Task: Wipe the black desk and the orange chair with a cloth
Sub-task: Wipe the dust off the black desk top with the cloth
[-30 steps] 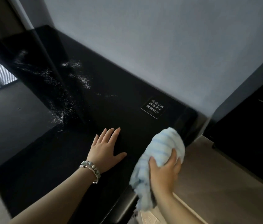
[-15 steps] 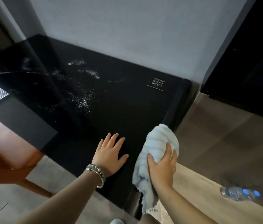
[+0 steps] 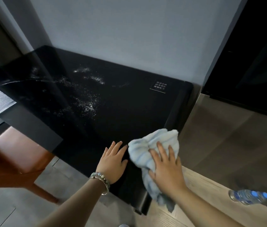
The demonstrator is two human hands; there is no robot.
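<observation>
Blue-striped cloth [image 3: 143, 154] — bunched at the tabletop [image 3: 129, 110] near right corner, tail hanging over the near edge — pressed under the right hand [image 3: 167, 169], fingers [image 3: 160, 149] straight and spread, gripping nothing; left hand [image 3: 113, 163] flat just beside it.

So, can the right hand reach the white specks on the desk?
Probably yes: only bare black desk lies between the right hand, on the cloth, and the white specks; the left hand rests aside.
</observation>
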